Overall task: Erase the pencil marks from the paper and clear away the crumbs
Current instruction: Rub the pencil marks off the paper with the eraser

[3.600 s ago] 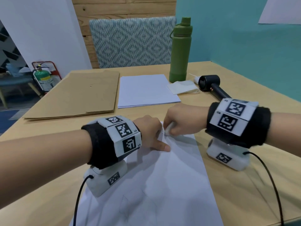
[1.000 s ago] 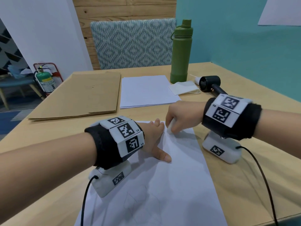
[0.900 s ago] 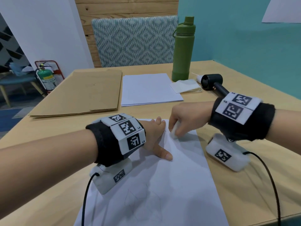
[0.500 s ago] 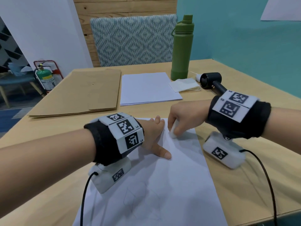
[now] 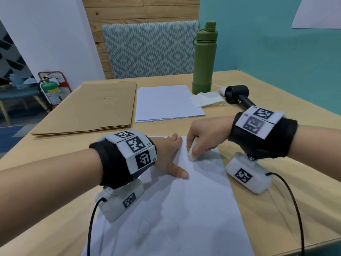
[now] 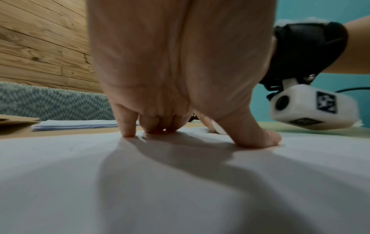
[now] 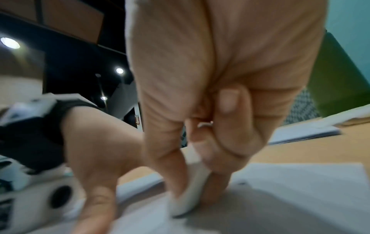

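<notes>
A white sheet of paper (image 5: 184,209) lies on the wooden table in front of me, with faint pencil lines (image 5: 147,226) near its lower middle. My left hand (image 5: 171,156) rests flat on the paper's upper left, fingers and thumb spread and pressing it down (image 6: 200,129). My right hand (image 5: 201,137) pinches a white eraser (image 5: 191,154) and holds its tip against the paper near the top edge. In the right wrist view the eraser (image 7: 190,196) sits between thumb and fingers, touching the paper (image 7: 300,190). I cannot make out any crumbs.
Behind the sheet lie a stack of white paper (image 5: 166,102) and brown folders (image 5: 92,108). A green bottle (image 5: 203,58), a folded cloth (image 5: 206,98) and a black hand-held blower (image 5: 238,95) stand at the back right. A patterned chair back (image 5: 149,50) is beyond the table.
The right hand has rubbed the eraser back and forth over the top of the sheet, now slightly lower. The left hand, curled 3.6 s ago, has flattened and stays pressing the paper.
</notes>
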A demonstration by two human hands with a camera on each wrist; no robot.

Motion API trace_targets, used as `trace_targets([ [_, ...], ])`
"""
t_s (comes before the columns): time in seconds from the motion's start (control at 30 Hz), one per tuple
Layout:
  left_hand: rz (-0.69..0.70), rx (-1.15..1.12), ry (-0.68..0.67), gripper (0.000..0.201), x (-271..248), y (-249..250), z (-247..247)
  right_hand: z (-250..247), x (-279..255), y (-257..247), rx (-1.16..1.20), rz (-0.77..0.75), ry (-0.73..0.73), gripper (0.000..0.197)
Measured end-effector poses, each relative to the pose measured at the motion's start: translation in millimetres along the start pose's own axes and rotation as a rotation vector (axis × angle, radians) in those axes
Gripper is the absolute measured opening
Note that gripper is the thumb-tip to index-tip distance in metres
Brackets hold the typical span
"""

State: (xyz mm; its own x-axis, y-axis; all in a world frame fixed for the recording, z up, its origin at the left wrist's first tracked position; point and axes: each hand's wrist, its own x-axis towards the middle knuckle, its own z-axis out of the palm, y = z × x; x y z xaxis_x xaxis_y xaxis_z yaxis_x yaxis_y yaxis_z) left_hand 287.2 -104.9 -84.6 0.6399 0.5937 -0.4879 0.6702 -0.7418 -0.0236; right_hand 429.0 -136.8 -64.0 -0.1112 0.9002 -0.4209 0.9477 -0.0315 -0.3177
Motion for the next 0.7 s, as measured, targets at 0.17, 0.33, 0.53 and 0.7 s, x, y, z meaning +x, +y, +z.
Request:
trace_targets([
  [0.17,-0.011,0.017,-0.005,0.106,0,-1,1,-7,17,0,-0.092,0.028,0.198,0.020],
  [0.33,0.055,-0.045,0.020,0.105,4,-5,3,8,12,-12,-0.186,-0.068,0.181,0.017],
  [0.53,0.009,0.022,0.003,0.107,4,-3,4,-1,24,-7,-0.205,-0.039,0.289,0.021],
  [0.7,0.056,-0.023,-0.008,0.101,6,-7,4,6,13,-14,-0.234,-0.112,0.118,0.010],
])
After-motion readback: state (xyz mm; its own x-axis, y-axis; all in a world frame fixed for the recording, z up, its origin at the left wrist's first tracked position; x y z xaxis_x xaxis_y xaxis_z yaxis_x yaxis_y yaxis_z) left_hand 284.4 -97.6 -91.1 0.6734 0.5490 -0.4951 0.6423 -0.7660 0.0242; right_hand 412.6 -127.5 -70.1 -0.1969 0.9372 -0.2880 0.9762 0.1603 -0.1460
